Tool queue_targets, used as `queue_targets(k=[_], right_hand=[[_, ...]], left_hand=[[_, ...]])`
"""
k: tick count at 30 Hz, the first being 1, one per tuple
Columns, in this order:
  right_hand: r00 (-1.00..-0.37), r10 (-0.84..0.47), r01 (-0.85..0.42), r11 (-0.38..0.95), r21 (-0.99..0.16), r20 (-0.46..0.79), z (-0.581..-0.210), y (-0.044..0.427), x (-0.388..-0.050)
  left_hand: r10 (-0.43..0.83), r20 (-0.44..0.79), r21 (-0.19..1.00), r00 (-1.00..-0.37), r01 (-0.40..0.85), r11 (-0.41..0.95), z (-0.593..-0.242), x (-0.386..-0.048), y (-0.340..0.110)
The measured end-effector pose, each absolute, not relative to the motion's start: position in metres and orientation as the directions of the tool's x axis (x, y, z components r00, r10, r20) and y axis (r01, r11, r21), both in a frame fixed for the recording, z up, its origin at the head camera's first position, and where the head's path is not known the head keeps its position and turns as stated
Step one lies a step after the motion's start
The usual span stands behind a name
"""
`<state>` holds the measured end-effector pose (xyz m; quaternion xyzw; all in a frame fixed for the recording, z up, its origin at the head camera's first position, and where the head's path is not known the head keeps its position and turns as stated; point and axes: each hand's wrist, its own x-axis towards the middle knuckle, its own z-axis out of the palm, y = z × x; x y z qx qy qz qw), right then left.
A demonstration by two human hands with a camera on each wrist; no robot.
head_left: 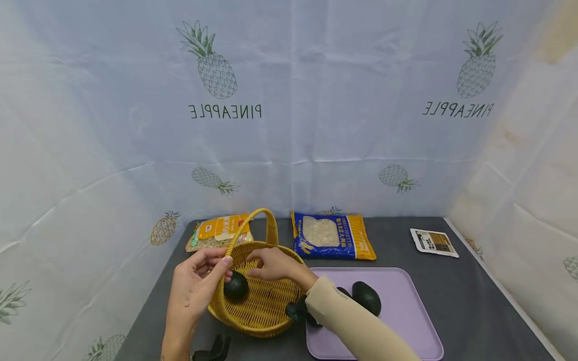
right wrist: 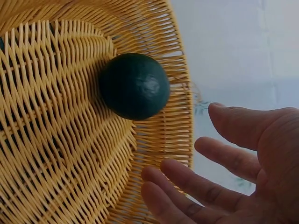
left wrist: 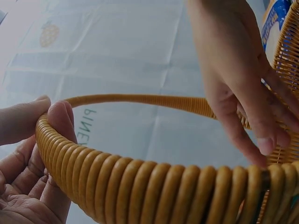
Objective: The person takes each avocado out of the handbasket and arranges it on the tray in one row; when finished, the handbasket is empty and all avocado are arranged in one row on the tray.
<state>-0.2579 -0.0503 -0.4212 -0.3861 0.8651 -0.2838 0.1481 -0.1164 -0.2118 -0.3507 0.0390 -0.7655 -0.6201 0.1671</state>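
Observation:
My left hand (head_left: pixel 194 286) pinches the handle (head_left: pixel 271 223) of a yellow woven basket (head_left: pixel 266 308) between thumb and fingers. The left wrist view shows the wrapped handle (left wrist: pixel 140 186) close up. One dark green avocado (head_left: pixel 237 287) lies inside the basket, near its left side. My right hand (head_left: pixel 273 264) hovers over the basket, its fingers loosely spread and holding nothing. In the right wrist view this hand (right wrist: pixel 219 182) is apart from the avocado (right wrist: pixel 134 86). Other avocados (head_left: pixel 367 298) lie on a lilac tray (head_left: pixel 411 316), partly hidden by the right sleeve.
Behind the basket lies an orange and clear food packet (head_left: pixel 219 230). A blue and yellow pasta bag (head_left: pixel 334 236) lies behind the tray. Farther right is a small white and brown pouch (head_left: pixel 434 242). Pineapple-printed cloth (head_left: pixel 316 125) surrounds the dark table (head_left: pixel 478 311).

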Motion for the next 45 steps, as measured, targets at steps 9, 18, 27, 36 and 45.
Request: queue_targets(k=[9,18,27,36,45], right_hand=[[-0.637,-0.767,-0.608,0.562,-0.561,-0.080,-0.428,-0.074,-0.259],[-0.658,-0.745,-0.579,0.595,-0.557,-0.111,-0.435,-0.090,-0.250],[-0.648,-0.744,-0.574,0.617,-0.538,-0.161,-0.446,-0.105,-0.246],[-0.657,-0.736,-0.593,0.637,-0.492,-0.162,-0.450,-0.111,-0.245],[-0.651,-0.720,-0.567,0.672,-0.475,-0.242,-0.445,-0.113,-0.248]], left_hand=[[-0.264,0.208,0.961,-0.942,0.146,0.236,-0.350,-0.116,-0.212],[-0.251,0.237,0.951,-0.939,0.172,0.255,-0.351,-0.116,-0.212],[-0.266,0.231,0.953,-0.936,0.163,0.254,-0.353,-0.115,-0.211],[-0.261,0.240,0.952,-0.935,0.173,0.254,-0.353,-0.117,-0.210],[-0.265,0.243,0.952,-0.933,0.178,0.249,-0.351,-0.117,-0.211]])
